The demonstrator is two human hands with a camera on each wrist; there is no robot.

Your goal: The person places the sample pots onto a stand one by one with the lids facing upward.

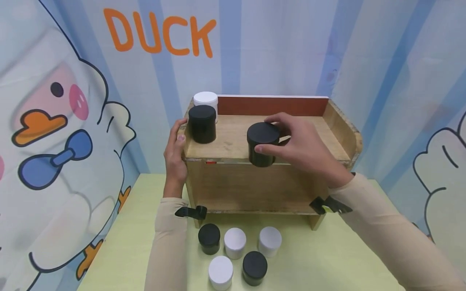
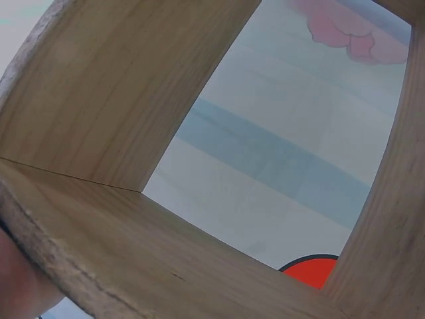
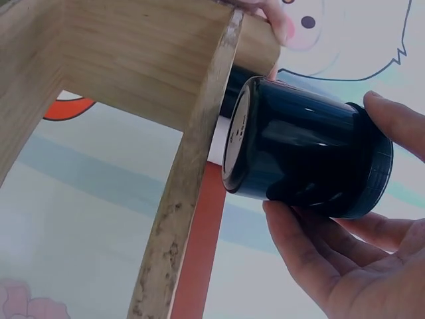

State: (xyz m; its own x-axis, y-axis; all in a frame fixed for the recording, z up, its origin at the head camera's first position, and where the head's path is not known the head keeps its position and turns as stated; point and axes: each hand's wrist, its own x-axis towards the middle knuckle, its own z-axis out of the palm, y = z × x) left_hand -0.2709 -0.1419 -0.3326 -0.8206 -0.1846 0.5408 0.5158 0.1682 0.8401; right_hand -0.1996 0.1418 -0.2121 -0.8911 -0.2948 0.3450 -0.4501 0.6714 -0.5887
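In my right hand (image 1: 300, 141) I hold a black lidded jar (image 1: 261, 151), thumb on one side and fingers on the other. It hangs upright at the front edge of the top board of a wooden shelf (image 1: 236, 141). The right wrist view shows the glossy jar (image 3: 305, 149) and its pale base label. My left hand (image 1: 176, 161) grips the shelf's left side, its fingertips at the upper edge. On the top board at the left stand another black jar (image 1: 202, 125) and, behind it, a white jar (image 1: 206, 99), partly hidden.
On the pale green table (image 1: 120, 238) before the shelf stand black jars (image 1: 209, 238) and white jars (image 1: 234, 242), several in all. The shelf has a raised right side (image 1: 344, 129) and a reddish back strip (image 1: 273, 106). A duck-printed curtain (image 1: 247, 48) hangs behind.
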